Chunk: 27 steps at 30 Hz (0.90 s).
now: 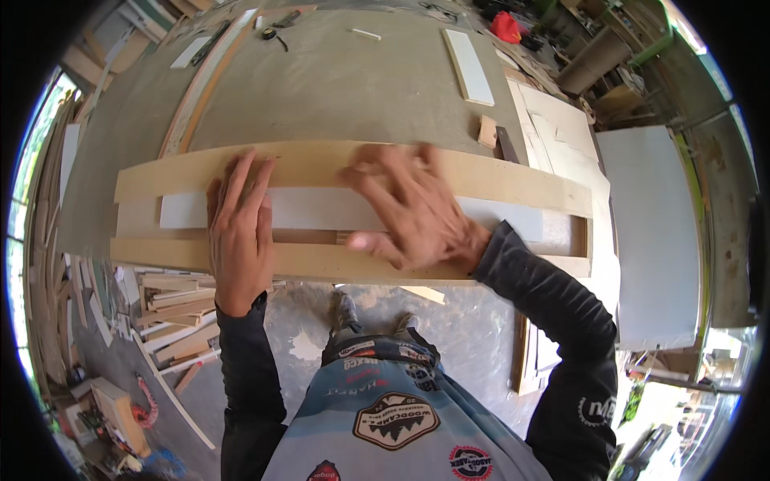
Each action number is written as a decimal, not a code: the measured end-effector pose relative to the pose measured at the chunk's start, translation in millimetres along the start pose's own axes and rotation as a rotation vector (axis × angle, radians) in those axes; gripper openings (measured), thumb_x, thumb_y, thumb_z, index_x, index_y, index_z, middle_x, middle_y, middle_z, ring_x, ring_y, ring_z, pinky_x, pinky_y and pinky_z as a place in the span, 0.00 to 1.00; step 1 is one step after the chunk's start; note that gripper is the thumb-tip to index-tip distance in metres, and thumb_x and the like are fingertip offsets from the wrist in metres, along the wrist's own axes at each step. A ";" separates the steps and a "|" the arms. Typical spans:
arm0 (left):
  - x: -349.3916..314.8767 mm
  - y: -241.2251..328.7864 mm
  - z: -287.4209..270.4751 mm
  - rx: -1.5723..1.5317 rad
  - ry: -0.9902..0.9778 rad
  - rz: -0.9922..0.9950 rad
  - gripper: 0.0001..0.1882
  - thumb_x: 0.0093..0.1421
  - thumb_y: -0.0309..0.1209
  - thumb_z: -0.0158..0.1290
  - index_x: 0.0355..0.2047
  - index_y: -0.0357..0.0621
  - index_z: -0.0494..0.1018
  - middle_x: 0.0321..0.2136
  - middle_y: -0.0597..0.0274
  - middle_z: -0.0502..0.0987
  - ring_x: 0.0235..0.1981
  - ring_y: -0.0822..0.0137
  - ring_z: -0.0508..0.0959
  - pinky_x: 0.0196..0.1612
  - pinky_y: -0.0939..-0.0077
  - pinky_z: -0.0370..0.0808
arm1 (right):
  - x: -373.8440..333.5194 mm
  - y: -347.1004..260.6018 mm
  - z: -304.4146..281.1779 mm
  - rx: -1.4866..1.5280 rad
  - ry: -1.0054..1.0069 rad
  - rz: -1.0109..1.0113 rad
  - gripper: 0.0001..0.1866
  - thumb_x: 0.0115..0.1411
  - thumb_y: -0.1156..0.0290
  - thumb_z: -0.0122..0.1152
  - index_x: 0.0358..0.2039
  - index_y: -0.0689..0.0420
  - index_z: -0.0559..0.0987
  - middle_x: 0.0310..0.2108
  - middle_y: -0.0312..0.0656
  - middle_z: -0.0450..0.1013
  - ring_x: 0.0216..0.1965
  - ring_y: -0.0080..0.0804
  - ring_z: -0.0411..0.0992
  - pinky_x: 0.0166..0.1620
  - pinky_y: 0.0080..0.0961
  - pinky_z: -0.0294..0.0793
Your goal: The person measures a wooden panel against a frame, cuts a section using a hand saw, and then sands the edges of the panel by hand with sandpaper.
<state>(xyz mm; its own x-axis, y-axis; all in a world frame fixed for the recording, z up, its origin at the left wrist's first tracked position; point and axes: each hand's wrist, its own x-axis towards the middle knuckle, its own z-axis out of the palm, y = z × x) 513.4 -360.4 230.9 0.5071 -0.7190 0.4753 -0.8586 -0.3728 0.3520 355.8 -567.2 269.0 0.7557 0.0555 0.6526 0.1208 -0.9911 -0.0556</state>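
Where the grey bench (337,88) meets its near edge, a long wooden frame lies crosswise: a far wooden rail (513,178) and a near wooden rail (160,252) run side by side, with a white panel (321,208) lying between them. The near rail sits right along the bench edge. The left hand (241,228) lies flat and open, fingers spread, across the near rail and the white panel, fingertips reaching the far rail. The right hand (409,212), also open with fingers splayed, presses on the panel and the far rail; it is slightly blurred. At the frame's right end a short crosspiece (579,236) joins the rails. Beyond the frame the bench has broad bare surface, with a white board (469,68) and a small wooden block (487,132) well apart from the hands. Offcuts (172,321) lie piled on the floor below left.
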 end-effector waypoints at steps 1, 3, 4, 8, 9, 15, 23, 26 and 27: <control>-0.2 0.1 -2.1 -0.010 -0.010 -0.012 0.22 0.68 0.28 0.42 0.62 0.48 0.70 0.65 0.54 0.65 0.66 0.52 0.64 0.70 0.50 0.52 | 0.2 -3.8 6.8 0.029 -0.084 0.010 0.37 0.65 0.36 0.39 0.51 0.59 0.73 0.49 0.49 0.65 0.43 0.41 0.65 0.52 0.47 0.55; -4.3 -2.1 0.2 0.012 -0.012 0.013 0.22 0.68 0.27 0.43 0.62 0.47 0.70 0.66 0.55 0.65 0.67 0.51 0.63 0.70 0.50 0.52 | 1.3 1.2 -7.0 -0.091 -0.076 0.041 0.35 0.66 0.39 0.38 0.52 0.59 0.75 0.51 0.48 0.66 0.46 0.39 0.66 0.54 0.46 0.54; -7.9 -4.7 0.7 0.025 -0.002 0.010 0.22 0.68 0.27 0.43 0.62 0.46 0.70 0.66 0.55 0.65 0.67 0.50 0.63 0.70 0.50 0.52 | 4.6 3.5 -13.8 -0.118 -0.053 0.062 0.34 0.66 0.39 0.41 0.52 0.58 0.74 0.50 0.47 0.66 0.46 0.38 0.66 0.54 0.47 0.55; -7.9 -2.8 0.8 0.019 0.036 0.017 0.21 0.68 0.27 0.44 0.61 0.43 0.71 0.64 0.54 0.67 0.65 0.48 0.64 0.69 0.50 0.54 | 13.0 13.7 -58.6 -0.224 0.229 0.137 0.27 0.64 0.46 0.48 0.48 0.57 0.77 0.48 0.42 0.69 0.42 0.33 0.68 0.52 0.43 0.53; -8.1 -3.1 1.9 0.025 0.053 0.026 0.21 0.68 0.27 0.45 0.60 0.41 0.71 0.63 0.53 0.68 0.64 0.47 0.66 0.68 0.51 0.55 | 13.0 12.3 -67.3 -0.279 0.294 0.121 0.26 0.64 0.48 0.49 0.47 0.57 0.78 0.48 0.42 0.70 0.41 0.32 0.68 0.52 0.42 0.53; -28.5 -7.1 -8.6 -0.479 0.246 0.080 0.14 0.64 0.24 0.50 0.48 0.33 0.78 0.50 0.44 0.77 0.53 0.48 0.75 0.57 0.57 0.70 | -47.9 -5.6 -84.9 -0.318 0.411 0.300 0.25 0.61 0.54 0.49 0.43 0.62 0.81 0.44 0.50 0.73 0.43 0.40 0.70 0.53 0.36 0.60; -45.6 75.7 2.6 -0.211 -0.123 0.299 0.26 0.58 0.40 0.58 0.54 0.37 0.75 0.51 0.46 0.71 0.53 0.48 0.69 0.58 0.49 0.61 | -205.6 3.9 -132.5 -0.148 0.813 1.025 0.25 0.71 0.56 0.41 0.39 0.63 0.82 0.35 0.42 0.77 0.33 0.26 0.68 0.39 0.27 0.65; -58.7 94.4 21.7 -0.096 -0.070 0.221 0.30 0.60 0.42 0.55 0.59 0.39 0.71 0.54 0.44 0.66 0.56 0.47 0.64 0.60 0.47 0.58 | -249.0 17.2 -150.8 -0.043 0.834 1.187 0.24 0.70 0.55 0.44 0.38 0.61 0.83 0.30 0.39 0.76 0.31 0.24 0.67 0.39 0.26 0.64; -61.0 96.4 26.5 -0.132 -0.034 0.170 0.29 0.61 0.42 0.55 0.59 0.39 0.71 0.54 0.44 0.66 0.56 0.46 0.64 0.60 0.48 0.57 | -259.0 24.5 -156.5 -0.020 0.830 1.207 0.24 0.70 0.55 0.45 0.37 0.61 0.83 0.29 0.38 0.75 0.31 0.23 0.67 0.38 0.26 0.64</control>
<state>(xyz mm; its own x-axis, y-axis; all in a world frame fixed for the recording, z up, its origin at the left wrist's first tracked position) 397.7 -368.0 214.5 0.3508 -0.7850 0.5106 -0.9132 -0.1661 0.3721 62.3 -624.8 216.9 -0.1909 -0.8686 0.4573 -0.3169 -0.3864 -0.8662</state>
